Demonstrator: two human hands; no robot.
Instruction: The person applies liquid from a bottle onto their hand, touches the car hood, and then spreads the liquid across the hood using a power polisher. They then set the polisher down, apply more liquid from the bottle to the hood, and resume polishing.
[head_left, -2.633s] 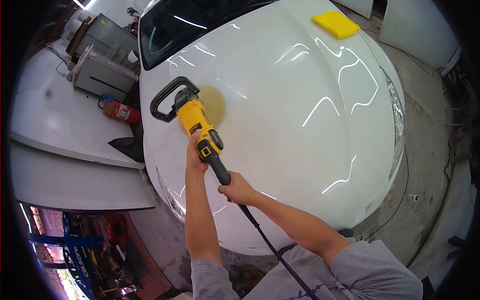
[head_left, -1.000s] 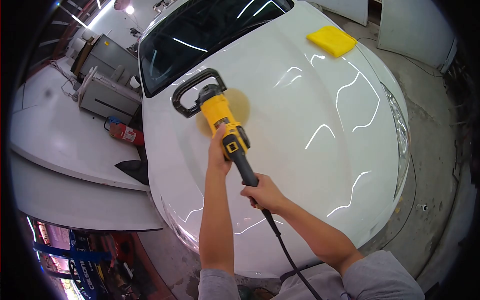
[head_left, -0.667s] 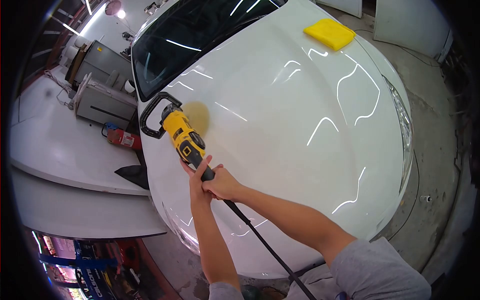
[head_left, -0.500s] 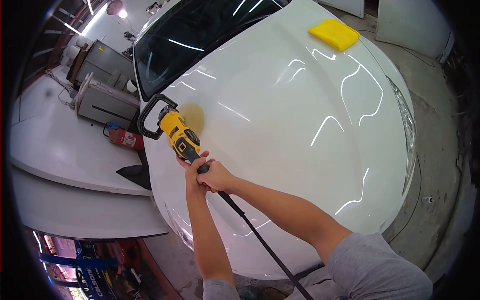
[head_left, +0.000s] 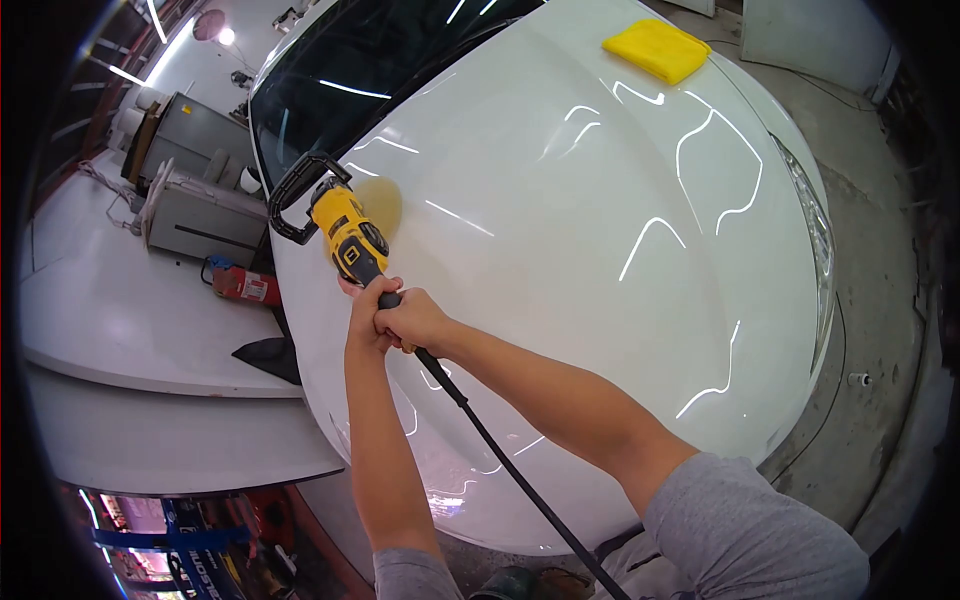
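Note:
Both of my hands are closed around the black rear grip of a yellow-and-black polisher [head_left: 347,222]. My left hand [head_left: 367,308] wraps the grip nearer the tool body, and my right hand [head_left: 416,320] overlaps it just behind. At the tool's head, a yellow pad [head_left: 382,205] faces the white car hood [head_left: 560,270] and appears to rest on it. A black loop handle [head_left: 282,200] sticks out from the front end, with no hand on it. The black power cord [head_left: 500,455] runs from the grip down between my forearms.
A folded yellow cloth [head_left: 657,50] lies on the hood's far right. The dark windshield [head_left: 380,75] borders the hood at the top. Left of the car are a red machine [head_left: 247,285] and grey metal cabinets [head_left: 205,215]. A thin cable [head_left: 832,400] crosses the floor at right.
The polisher and both hands have shifted slightly up the hood toward the windshield, the grip unchanged. The whole view has also shifted a little.

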